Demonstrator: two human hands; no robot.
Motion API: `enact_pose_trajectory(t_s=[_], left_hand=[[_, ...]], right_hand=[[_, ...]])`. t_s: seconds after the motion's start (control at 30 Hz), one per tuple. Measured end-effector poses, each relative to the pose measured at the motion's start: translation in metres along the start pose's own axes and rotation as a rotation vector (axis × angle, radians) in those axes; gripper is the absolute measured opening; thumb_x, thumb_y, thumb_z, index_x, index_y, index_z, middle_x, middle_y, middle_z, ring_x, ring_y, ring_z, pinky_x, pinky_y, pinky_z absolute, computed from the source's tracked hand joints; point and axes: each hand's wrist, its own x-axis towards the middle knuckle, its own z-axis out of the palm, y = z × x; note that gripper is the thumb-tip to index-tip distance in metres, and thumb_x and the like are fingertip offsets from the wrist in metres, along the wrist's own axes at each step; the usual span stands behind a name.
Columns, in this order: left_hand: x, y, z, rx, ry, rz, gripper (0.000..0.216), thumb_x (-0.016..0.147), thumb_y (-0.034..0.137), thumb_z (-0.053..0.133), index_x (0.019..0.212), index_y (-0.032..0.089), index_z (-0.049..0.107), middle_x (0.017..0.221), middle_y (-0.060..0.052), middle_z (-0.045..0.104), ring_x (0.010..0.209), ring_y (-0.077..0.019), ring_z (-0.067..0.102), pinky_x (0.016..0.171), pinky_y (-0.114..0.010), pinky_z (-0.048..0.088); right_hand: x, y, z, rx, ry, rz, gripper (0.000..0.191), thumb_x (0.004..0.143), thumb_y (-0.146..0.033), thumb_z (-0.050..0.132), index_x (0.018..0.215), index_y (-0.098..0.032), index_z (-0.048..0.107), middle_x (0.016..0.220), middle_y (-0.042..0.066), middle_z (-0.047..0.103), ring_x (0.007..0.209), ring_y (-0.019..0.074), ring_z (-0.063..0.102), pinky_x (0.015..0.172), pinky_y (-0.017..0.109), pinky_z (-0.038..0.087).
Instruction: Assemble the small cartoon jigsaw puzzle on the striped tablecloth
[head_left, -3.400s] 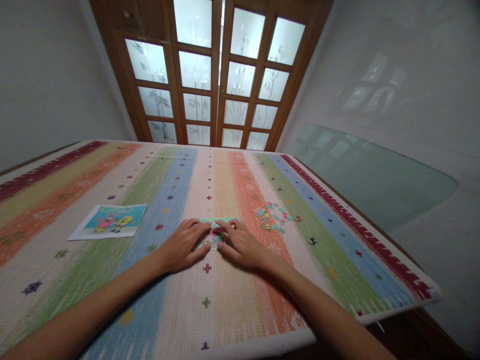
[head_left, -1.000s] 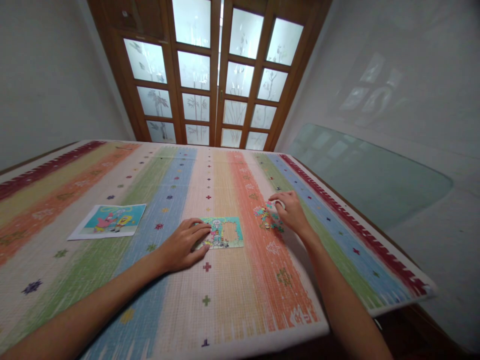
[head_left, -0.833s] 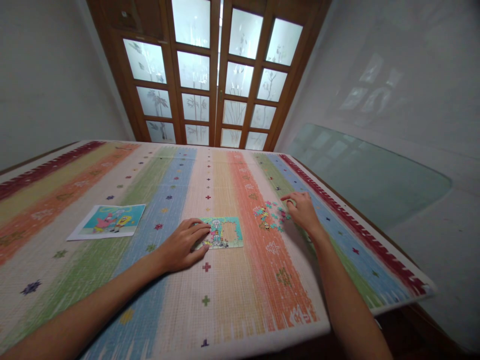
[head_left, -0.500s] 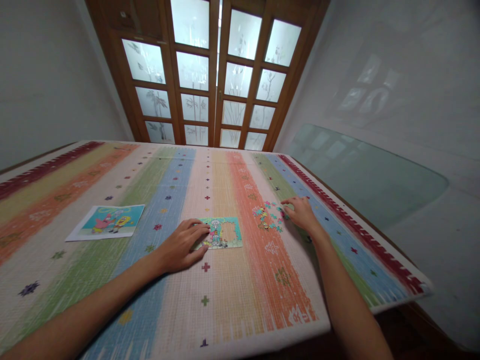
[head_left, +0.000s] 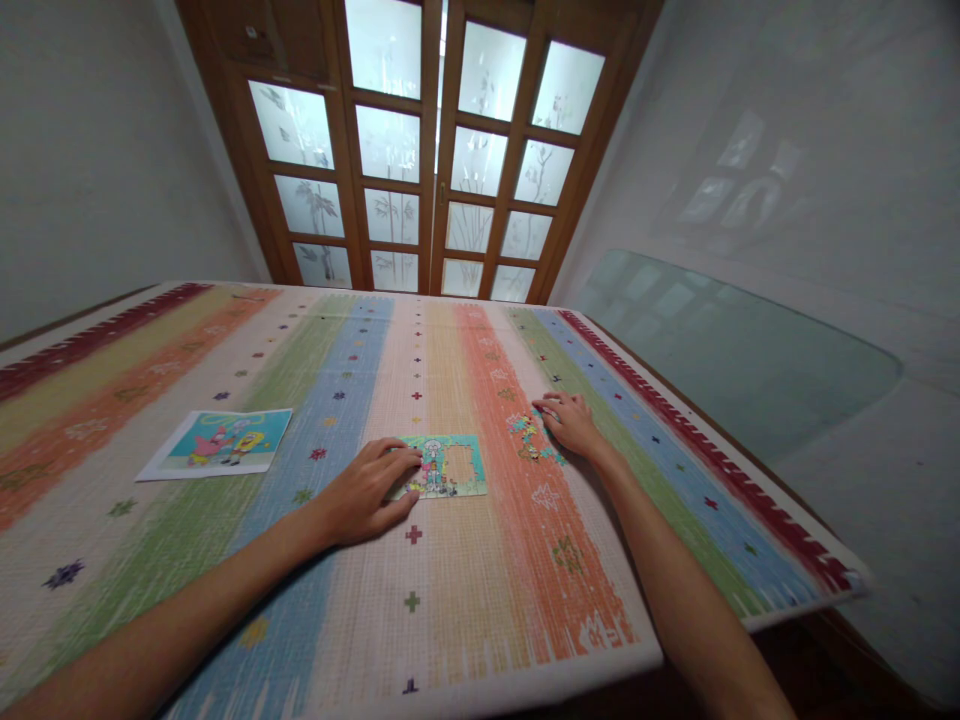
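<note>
A partly filled jigsaw puzzle [head_left: 459,465] lies flat on the table, with a bare tan patch on its right side. My left hand [head_left: 375,490] rests over its left edge, fingers stretched out and apart, covering that end. To the right is a loose pile of jigsaw pieces [head_left: 531,440]. Over the pile's right side is my right hand [head_left: 571,422], its fingers reaching out with the tips at the pieces. No piece shows in its grasp, and the hand hides some of the pile.
A printed cartoon picture sheet [head_left: 225,442] lies at the left. The striped tablecloth [head_left: 457,560] covers the table, whose front edge is near me. A glass-paned wooden door [head_left: 431,190] stands behind, and a pale glass panel [head_left: 720,340] is against the right wall.
My right hand has moved left, from the pile's right edge to over the pieces. My left hand has stayed on the jigsaw puzzle.
</note>
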Motion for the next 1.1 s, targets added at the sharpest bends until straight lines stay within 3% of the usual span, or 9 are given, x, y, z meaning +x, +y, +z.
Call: enact_pose_trajectory(t_s=[0.2,0.47,0.73,0.83,0.93,1.1], left_hand=[[-0.001,-0.001,0.001,-0.006,-0.010,-0.009,0.029,0.097,0.028,0.054,0.125,0.020,0.055,0.117,-0.010,0.068,0.115,-0.0287,0.057,0.100,-0.047,0.050],[0.000,0.000,-0.001,-0.013,-0.009,-0.012,0.028,0.097,0.028,0.054,0.124,0.021,0.055,0.117,-0.009,0.068,0.115,-0.0284,0.058,0.100,-0.047,0.049],[-0.001,0.001,-0.004,-0.017,-0.041,-0.018,0.041,0.088,0.034,0.059,0.126,0.020,0.052,0.117,-0.011,0.066,0.116,-0.0323,0.056,0.100,-0.049,0.049],[0.000,0.002,-0.006,-0.019,-0.048,-0.025,0.040,0.089,0.035,0.058,0.126,0.020,0.052,0.116,-0.011,0.066,0.115,-0.0324,0.056,0.099,-0.049,0.049],[0.000,0.002,-0.006,-0.020,-0.051,-0.027,0.039,0.090,0.035,0.058,0.126,0.020,0.052,0.117,-0.011,0.066,0.115,-0.0324,0.056,0.099,-0.049,0.049],[-0.001,0.001,-0.005,-0.032,-0.051,-0.033,0.040,0.090,0.033,0.059,0.127,0.021,0.052,0.118,-0.011,0.066,0.116,-0.0322,0.056,0.099,-0.049,0.049]], right_hand=[[0.001,0.013,-0.005,0.028,-0.012,-0.019,0.025,0.092,-0.030,0.058,0.105,-0.023,0.078,0.119,0.013,0.070,0.110,0.0312,0.056,0.092,0.043,0.043],[-0.004,0.024,-0.012,0.071,-0.048,-0.040,0.034,0.090,-0.024,0.059,0.118,-0.023,0.076,0.122,0.014,0.068,0.113,0.0310,0.058,0.097,0.044,0.042],[-0.003,0.024,-0.019,0.142,-0.038,0.002,0.015,0.081,-0.027,0.069,0.091,-0.020,0.078,0.109,0.014,0.070,0.106,0.0314,0.060,0.096,0.046,0.044],[-0.004,0.023,-0.025,0.201,-0.045,0.014,0.010,0.078,-0.028,0.070,0.081,-0.019,0.074,0.095,0.012,0.073,0.095,0.0288,0.063,0.089,0.042,0.048],[-0.006,0.018,-0.031,0.289,-0.083,0.003,0.016,0.082,-0.031,0.065,0.080,-0.018,0.072,0.077,0.008,0.073,0.074,0.0220,0.065,0.072,0.033,0.051],[-0.008,0.006,-0.040,0.438,-0.132,-0.037,0.030,0.084,-0.034,0.060,0.102,-0.016,0.074,0.075,0.006,0.075,0.060,0.0173,0.064,0.059,0.027,0.049]])
